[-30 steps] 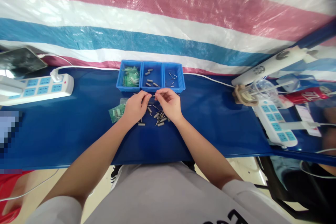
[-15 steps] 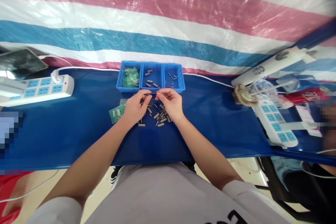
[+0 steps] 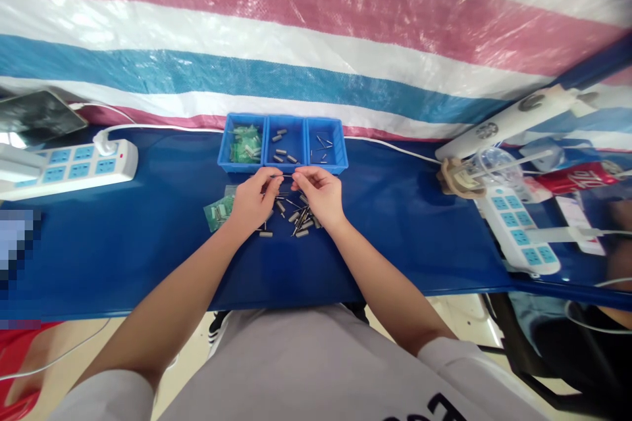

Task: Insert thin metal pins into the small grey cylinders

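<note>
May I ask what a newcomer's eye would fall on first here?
It would probably land on the red, white and blue striped sheet behind the table. Next come the three blue bins near its far edge; in front of them, the left hand and right hand hold a thin metal rod.

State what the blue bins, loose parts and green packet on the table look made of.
Blue bins: probably moulded plastic, slightly glossy, judging by their even colour and smooth walls.
Loose parts: likely metal, mostly dull grey with pale glints, though too small to be sure.
Green packet: seemingly thin, translucent plastic film, since contents appear to show through.
</note>
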Available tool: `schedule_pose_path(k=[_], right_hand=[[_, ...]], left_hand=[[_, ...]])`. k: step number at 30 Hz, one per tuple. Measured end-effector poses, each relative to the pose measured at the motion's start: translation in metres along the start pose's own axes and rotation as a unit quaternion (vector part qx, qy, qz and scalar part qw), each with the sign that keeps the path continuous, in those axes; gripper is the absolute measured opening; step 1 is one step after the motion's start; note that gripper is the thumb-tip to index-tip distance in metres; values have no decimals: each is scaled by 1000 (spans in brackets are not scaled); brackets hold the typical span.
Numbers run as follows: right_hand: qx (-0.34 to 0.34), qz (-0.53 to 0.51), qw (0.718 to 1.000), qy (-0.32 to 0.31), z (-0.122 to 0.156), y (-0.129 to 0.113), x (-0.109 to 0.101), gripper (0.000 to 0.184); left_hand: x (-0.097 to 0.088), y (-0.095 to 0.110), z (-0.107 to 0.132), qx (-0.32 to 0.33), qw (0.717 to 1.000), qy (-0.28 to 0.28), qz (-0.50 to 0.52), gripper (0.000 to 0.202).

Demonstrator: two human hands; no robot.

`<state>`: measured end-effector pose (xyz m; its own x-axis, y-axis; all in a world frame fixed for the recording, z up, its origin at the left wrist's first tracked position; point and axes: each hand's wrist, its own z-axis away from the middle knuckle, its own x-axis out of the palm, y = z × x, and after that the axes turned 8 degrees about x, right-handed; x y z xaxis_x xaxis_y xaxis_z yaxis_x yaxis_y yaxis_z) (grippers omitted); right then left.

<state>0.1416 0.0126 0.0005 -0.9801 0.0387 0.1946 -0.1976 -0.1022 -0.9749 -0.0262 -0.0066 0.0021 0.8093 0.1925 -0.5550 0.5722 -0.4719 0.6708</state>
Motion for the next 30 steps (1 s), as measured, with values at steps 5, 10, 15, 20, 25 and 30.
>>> schedule_pose_path(k=[5, 10, 15, 20, 25, 30], right_hand=[[-2, 4, 1000, 0, 1, -1, -1, 30], [-12, 16, 1000, -14, 3, 1, 1, 28], [-11, 15, 1000, -13, 4, 1, 1, 29], [-6, 5, 1000, -13, 3, 0, 0, 26], [-9, 1, 1000, -23, 4, 0, 2, 26], [-10, 4, 999, -33, 5, -1, 2, 28]], left_hand=[[-1, 1, 0, 15, 1000, -10, -15, 24], [-3, 2, -1, 0, 999, -18, -37, 30], [-1, 1, 0, 0, 1000, 2, -18, 25], [2, -1, 0, 6, 1000, -3, -22, 21], [-2, -1, -1, 8, 1000, -10, -7, 21], [-3, 2, -1, 5, 999, -27, -23, 29]])
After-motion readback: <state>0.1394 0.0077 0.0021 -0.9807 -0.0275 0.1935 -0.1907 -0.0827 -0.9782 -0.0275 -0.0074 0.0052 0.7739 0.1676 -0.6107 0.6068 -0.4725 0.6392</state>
